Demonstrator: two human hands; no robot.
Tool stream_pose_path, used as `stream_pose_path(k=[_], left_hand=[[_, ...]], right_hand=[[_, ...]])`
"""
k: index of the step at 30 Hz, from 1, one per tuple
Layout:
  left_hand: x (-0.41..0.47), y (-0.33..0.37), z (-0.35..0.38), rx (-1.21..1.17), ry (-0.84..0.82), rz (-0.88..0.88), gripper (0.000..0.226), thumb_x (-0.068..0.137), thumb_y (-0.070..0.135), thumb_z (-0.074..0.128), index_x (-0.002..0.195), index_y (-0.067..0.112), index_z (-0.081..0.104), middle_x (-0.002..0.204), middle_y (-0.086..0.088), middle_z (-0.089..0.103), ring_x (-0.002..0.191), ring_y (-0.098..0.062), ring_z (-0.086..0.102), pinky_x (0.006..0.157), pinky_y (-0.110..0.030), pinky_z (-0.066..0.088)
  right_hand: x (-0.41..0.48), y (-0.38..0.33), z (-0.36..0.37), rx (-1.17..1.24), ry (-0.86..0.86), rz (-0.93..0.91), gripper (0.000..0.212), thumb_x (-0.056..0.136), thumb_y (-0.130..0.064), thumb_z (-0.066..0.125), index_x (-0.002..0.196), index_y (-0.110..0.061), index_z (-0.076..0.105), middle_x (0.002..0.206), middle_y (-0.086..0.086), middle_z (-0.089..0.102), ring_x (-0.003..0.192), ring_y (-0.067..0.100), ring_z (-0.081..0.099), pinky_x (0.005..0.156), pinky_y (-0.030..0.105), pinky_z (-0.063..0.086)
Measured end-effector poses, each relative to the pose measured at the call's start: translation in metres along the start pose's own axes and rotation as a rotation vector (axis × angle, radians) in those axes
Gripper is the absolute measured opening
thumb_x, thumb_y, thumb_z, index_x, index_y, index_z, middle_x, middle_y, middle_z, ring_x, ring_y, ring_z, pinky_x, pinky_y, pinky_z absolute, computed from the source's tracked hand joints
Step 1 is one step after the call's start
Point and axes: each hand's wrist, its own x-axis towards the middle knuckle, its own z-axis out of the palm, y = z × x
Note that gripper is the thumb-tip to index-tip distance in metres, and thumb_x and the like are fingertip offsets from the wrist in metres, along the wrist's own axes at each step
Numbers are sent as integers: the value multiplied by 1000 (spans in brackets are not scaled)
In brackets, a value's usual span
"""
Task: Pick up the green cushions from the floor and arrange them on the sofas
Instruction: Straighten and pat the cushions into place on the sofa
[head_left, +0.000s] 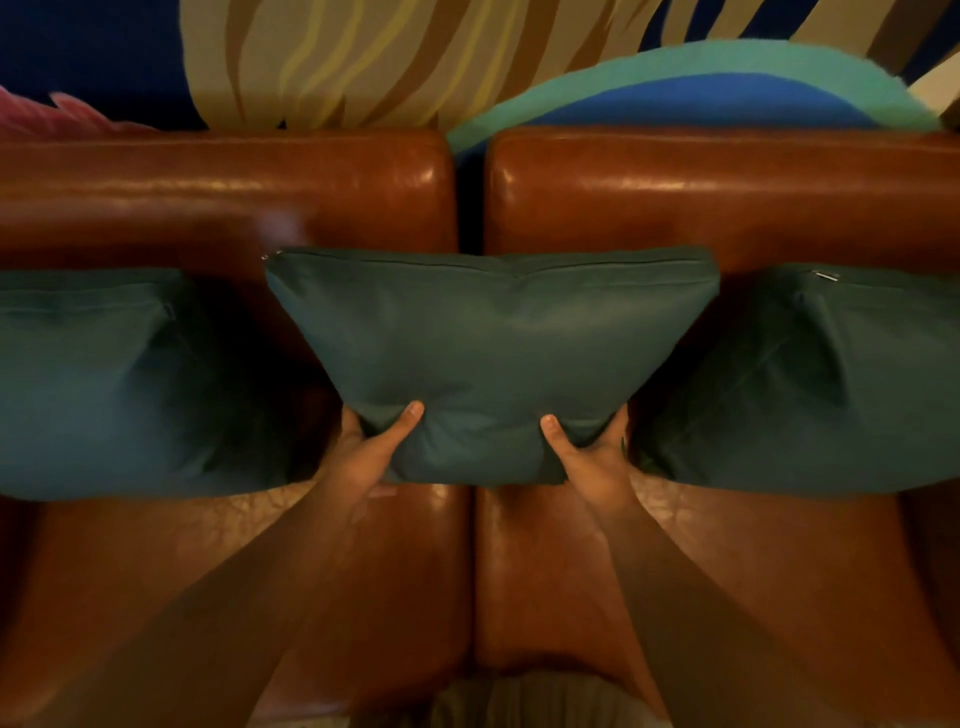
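At frame centre our left hand (366, 457) and right hand (592, 457) grip the middle green cushion's (488, 343) lower corners; it stands against the brown sofa (337, 187) backs, above both hands.

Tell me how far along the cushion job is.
Done: left cushion and right cushion lean against the leather sofa. In hand: left hand and right hand grip the middle cushion by its lower corners. Left: settle and release it; floor not visible.
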Motion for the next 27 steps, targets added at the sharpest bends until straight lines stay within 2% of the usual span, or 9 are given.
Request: stream_pose_path(k=[2,4,6,9,14,19,23,25,27], left_hand=[[-7,-1,-6,41,88,90,121,47,79,94,152,48,41,145,14,61,129,-11,63,106,-42,55],[-15,11,-10,59,167,180,128,51,75,95,156,58,25,159,8,48,141,-10,53,114,-46,49],[-20,39,-13,9,159,301,133,56,69,97,159,59,13,166,10,38,146,-7,47,117,-44,46],[-12,84,-11,-26,122,387,122,62,62,97,158,57,21,157,16,51,139,-6,55,112,-47,51],[-10,96,-18,20,142,343,111,58,69,96,151,55,37,136,21,67,124,-9,66,104,-48,56],[-13,88,-31,21,151,320,111,60,68,96,151,54,35,139,22,63,127,-8,64,103,-50,57],[-14,101,-28,64,128,318,115,60,70,94,154,54,29,147,18,58,133,-6,59,111,-47,52],[-26,110,-26,138,219,372,121,65,63,95,160,53,20,161,5,41,141,-7,45,120,-42,40],[-45,114,-22,284,368,474,120,75,46,94,165,45,14,167,-11,18,142,-13,32,120,-30,28]], right_hand=[[-13,-11,-3,-47,36,38,132,65,-71,94,169,-25,27,164,0,46,148,5,48,126,40,41],[-22,-21,-7,-126,93,50,139,66,-64,97,173,-29,16,175,10,27,160,25,29,131,47,30],[-23,-29,-13,-90,135,-20,140,71,-44,102,175,-26,9,177,8,17,162,21,22,131,39,25],[-12,-40,-9,110,151,-19,145,63,-56,100,173,-36,9,169,-10,36,152,6,45,127,46,41],[-12,-46,9,139,133,0,114,82,-29,96,171,-29,26,140,-32,55,123,-24,55,120,35,48],[-18,-42,19,87,111,-26,111,84,-20,94,171,-24,26,147,-22,57,131,-11,58,119,30,48],[-16,-58,20,-11,122,-20,128,76,-42,98,174,-26,16,167,-6,39,151,10,43,127,42,40],[-25,-70,16,-164,214,-57,132,73,-51,97,174,-32,13,176,9,19,160,28,27,130,51,33],[-35,-81,13,-338,277,-301,118,78,-51,94,171,-40,22,178,14,8,162,38,21,129,54,30]])
